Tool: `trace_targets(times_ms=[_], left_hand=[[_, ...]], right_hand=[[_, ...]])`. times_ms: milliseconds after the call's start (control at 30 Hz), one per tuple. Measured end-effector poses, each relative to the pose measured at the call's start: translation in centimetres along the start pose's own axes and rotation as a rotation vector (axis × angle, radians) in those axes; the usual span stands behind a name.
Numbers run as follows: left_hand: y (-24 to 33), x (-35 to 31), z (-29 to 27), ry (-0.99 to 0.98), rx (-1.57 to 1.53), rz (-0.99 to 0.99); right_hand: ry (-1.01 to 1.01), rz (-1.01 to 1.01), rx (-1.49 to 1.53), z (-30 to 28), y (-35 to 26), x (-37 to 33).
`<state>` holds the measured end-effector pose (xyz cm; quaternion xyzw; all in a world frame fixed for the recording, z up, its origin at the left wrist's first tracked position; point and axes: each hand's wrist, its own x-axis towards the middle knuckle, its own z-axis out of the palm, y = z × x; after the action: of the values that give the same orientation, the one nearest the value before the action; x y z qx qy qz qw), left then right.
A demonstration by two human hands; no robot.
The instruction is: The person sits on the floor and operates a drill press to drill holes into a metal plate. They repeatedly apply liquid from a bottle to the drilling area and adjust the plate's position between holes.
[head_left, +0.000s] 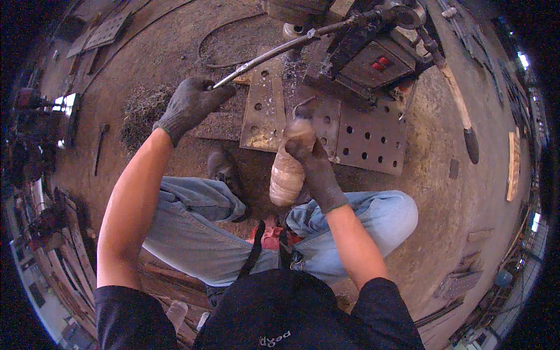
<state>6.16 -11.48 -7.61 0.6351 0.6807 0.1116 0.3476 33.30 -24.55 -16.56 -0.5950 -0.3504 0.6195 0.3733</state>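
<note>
A dark work glove covers my left hand (191, 106), whose fingers are closed around the near end of a long metal lever (271, 56). The lever runs up and right to the hub of a dark machine (368, 67) with red buttons on its face. My gloved right hand (318, 166) grips the upper part of a bottle-shaped thing (287, 179) wrapped in shiny tan film or tape. It hangs tilted between my knees, its blurred top end toward the machine. A thin bent piece (302, 105) shows just beyond that top; its kind is unclear.
Perforated steel plates (368, 133) lie under the machine. Tangled metal shavings (146, 115) heap left of them. A wooden-handled bar (458, 96) juts out right of the machine. A hammer (100, 149) lies on the floor at left. I sit low on something red (269, 236).
</note>
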Motion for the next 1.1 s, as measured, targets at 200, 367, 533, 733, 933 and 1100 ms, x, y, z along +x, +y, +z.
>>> trace_targets(times_ms=[200, 367, 533, 733, 933, 1100], left_hand=[[-1.4, 0.7, 0.4, 0.005, -0.032, 0.017], [-0.9, 0.4, 0.4, 0.002, -0.030, 0.007], [-0.9, 0.3, 0.4, 0.025, 0.006, 0.025], [-1.0, 0.4, 0.6, 0.034, -0.037, 0.034], [-0.8, 0.4, 0.7, 0.030, -0.016, 0.025], [-0.6, 0.1, 0.5, 0.022, -0.023, 0.021]], right_hand=[[-0.086, 0.020, -0.068, 0.6, -2.0, -1.2], [-0.097, 0.005, 0.005, 0.6, -1.6, -1.0], [-0.166, 0.324, 0.385, 0.1, -0.6, -0.1], [-0.147, 0.406, 0.475, 0.2, -1.9, -0.5], [-0.107, 0.380, 0.434, 0.0, -1.1, 0.0], [-0.108, 0.376, 0.456, 0.2, -1.7, -0.4]])
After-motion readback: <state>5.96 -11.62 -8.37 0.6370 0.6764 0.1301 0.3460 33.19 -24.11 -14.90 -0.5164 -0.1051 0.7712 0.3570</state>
